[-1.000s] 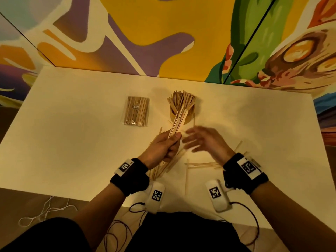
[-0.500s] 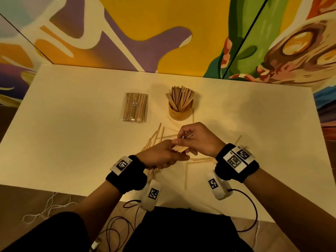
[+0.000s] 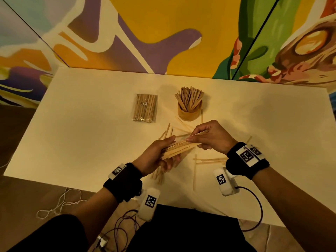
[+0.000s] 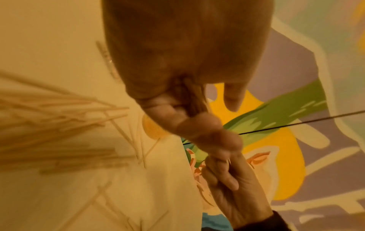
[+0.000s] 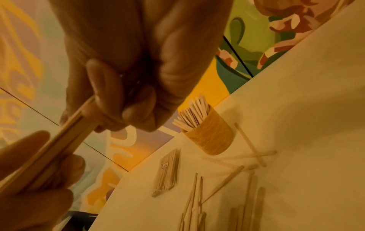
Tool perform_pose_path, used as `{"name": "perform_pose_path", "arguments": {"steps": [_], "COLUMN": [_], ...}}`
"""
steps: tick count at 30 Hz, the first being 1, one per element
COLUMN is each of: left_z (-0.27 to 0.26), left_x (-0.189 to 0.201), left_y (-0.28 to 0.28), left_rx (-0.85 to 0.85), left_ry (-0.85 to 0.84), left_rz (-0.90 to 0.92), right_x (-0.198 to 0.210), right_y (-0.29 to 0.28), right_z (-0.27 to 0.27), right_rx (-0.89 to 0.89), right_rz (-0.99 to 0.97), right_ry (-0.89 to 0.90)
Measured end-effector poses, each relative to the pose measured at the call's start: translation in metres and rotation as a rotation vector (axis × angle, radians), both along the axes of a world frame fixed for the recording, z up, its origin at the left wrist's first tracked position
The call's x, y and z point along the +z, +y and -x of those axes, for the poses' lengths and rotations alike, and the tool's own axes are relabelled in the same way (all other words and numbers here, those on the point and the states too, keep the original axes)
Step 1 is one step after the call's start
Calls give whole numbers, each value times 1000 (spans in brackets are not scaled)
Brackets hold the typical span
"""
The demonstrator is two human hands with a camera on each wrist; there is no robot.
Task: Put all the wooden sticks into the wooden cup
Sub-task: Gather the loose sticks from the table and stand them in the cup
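A round wooden cup [image 3: 189, 113] [image 5: 210, 138] stands upright at the table's middle, with several flat wooden sticks [image 3: 189, 98] fanned out of its top. My left hand [image 3: 158, 155] grips a bundle of sticks [image 3: 179, 148] held level above the table, in front of the cup. My right hand [image 3: 209, 137] pinches the bundle's right end [image 5: 77, 125] between thumb and fingers. Loose sticks [image 3: 211, 160] [image 5: 223, 182] lie scattered on the table under and around both hands. In the left wrist view a blurred heap of sticks [image 4: 49, 125] lies at the left.
A sealed clear packet of sticks [image 3: 145, 110] [image 5: 168, 171] lies flat left of the cup. The white table [image 3: 81, 133] ends at a painted wall behind. Cables [image 3: 60, 202] hang below the near edge beside my dark-clothed lap.
The left hand pulled its stick bundle back from over the cup and turned it level. The right hand, open a second ago, came in and now pinches the bundle's end.
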State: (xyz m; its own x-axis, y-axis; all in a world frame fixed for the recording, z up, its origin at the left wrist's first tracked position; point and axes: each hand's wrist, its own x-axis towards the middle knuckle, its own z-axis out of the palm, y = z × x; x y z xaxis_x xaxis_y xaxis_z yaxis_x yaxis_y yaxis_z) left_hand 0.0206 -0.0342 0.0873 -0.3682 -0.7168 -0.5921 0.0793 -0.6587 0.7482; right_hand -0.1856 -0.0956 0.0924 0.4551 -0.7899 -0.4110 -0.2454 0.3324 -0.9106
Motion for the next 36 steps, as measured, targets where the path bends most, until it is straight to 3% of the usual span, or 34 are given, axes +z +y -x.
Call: {"name": "perform_pose_path", "arguments": {"steps": [6,11,14,17,21,24,32,36], "left_z": [27,39,37,30,26,27,20,13], "left_x": [-11,-9,-9,-5,5,5,3,-3], "left_y": [11,6,5,9,14,12,0,-8], "left_rx": [371,566,539,376,229,290,481,535], "left_ry": [-101,-152,-90,9,-91,-138,-163,-125], "left_rz": [43,19,13,86,292,375,327,285], "right_x": [1,-5,-4,-1,1,-1,-8,-10], "right_y": [-2,0,1,-4,-13,-17,-18,-23], "right_z": [-10,-20,-19,-15,-13,-18,-31,-29], "right_rx": [-25,-219,-241,-232,-227,-219,-198,-204], "right_rz": [70,158,176,161,113,62,67,-40], "right_ry": [28,35,43,58,85,72,19,-128]}}
